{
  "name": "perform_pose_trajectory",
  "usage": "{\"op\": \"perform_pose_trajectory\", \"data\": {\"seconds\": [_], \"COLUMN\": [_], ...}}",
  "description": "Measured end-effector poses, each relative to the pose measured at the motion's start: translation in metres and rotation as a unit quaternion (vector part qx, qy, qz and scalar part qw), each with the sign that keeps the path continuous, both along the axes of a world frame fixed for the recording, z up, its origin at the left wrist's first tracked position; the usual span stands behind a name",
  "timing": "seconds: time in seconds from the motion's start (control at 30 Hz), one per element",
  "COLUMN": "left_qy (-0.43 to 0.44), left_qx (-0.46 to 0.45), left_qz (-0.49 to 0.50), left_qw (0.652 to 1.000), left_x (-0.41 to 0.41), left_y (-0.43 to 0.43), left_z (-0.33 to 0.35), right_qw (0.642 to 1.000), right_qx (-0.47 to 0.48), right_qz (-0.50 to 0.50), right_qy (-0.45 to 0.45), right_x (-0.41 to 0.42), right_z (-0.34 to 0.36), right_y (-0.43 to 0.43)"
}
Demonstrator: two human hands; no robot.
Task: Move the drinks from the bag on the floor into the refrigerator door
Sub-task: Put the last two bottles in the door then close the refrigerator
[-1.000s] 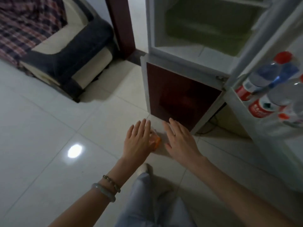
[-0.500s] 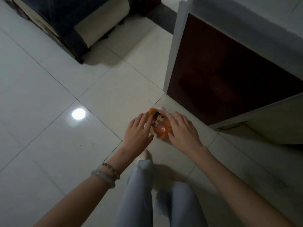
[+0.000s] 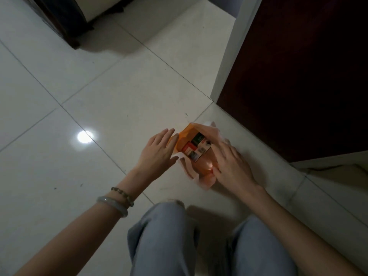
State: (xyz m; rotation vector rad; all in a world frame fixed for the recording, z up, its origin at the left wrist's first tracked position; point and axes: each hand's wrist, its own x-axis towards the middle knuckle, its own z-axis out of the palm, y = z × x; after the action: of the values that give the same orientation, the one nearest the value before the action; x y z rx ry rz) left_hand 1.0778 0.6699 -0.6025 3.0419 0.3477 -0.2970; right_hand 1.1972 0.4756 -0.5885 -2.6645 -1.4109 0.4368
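Note:
An orange plastic bag [image 3: 183,138] stands on the white tiled floor in front of the refrigerator's dark red lower door [image 3: 298,72]. Its mouth is spread and small drink cartons [image 3: 196,147] show inside, packed close together. My left hand [image 3: 157,154] lies flat against the bag's left side with fingers straight and apart. My right hand [image 3: 229,162] presses on the bag's right rim, fingers spread over the plastic. Neither hand holds a drink. The refrigerator door shelves are out of view.
A dark sofa base [image 3: 65,18] stands at the top left. My knees in light trousers [image 3: 165,236] are at the bottom centre. The refrigerator's white frame edge [image 3: 229,56] rises right of the bag. A lamp glare [image 3: 85,136] shines on the tiles.
The view has tilted down, so the open refrigerator and its bottles have left the frame. Both hands have dropped to the bag and pulled its mouth wider.

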Motion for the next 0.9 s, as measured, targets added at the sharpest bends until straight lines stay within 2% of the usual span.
{"op": "perform_pose_trajectory", "data": {"seconds": [0.17, 0.3, 0.37, 0.43, 0.57, 0.67, 0.73, 0.83, 0.9], "left_qy": [-0.05, -0.103, -0.101, -0.046, 0.08, 0.123, 0.151, 0.141, 0.102], "left_qx": [0.002, -0.005, -0.028, -0.042, 0.053, 0.079, 0.082, 0.107, 0.095], "left_qz": [-0.081, -0.151, -0.17, -0.208, -0.304, -0.326, -0.306, -0.323, -0.324], "left_qw": [0.995, 0.983, 0.98, 0.976, 0.948, 0.934, 0.936, 0.93, 0.936], "left_x": [0.017, 0.037, 0.049, 0.063, 0.095, 0.108, 0.109, 0.106, 0.108], "left_y": [0.002, -0.003, -0.011, -0.024, -0.046, -0.054, -0.056, -0.055, -0.055], "left_z": [-0.073, -0.104, -0.119, -0.135, -0.166, -0.194, -0.209, -0.219, -0.22], "right_qw": [1.0, 0.999, 0.998, 0.997, 0.996, 0.995, 0.993, 0.989, 0.985], "right_qx": [0.024, 0.038, 0.042, 0.047, 0.041, 0.057, 0.068, 0.085, 0.101], "right_qz": [0.0, 0.009, -0.002, -0.028, -0.047, -0.058, -0.069, -0.09, -0.104], "right_qy": [-0.007, -0.027, -0.04, -0.046, -0.058, -0.061, -0.067, -0.083, -0.092], "right_x": [0.01, 0.024, 0.03, 0.034, 0.034, 0.029, 0.029, 0.033, 0.035], "right_z": [-0.061, -0.081, -0.084, -0.086, -0.091, -0.095, -0.095, -0.093, -0.09], "right_y": [0.009, 0.01, 0.003, -0.007, -0.027, -0.034, -0.038, -0.043, -0.046]}}
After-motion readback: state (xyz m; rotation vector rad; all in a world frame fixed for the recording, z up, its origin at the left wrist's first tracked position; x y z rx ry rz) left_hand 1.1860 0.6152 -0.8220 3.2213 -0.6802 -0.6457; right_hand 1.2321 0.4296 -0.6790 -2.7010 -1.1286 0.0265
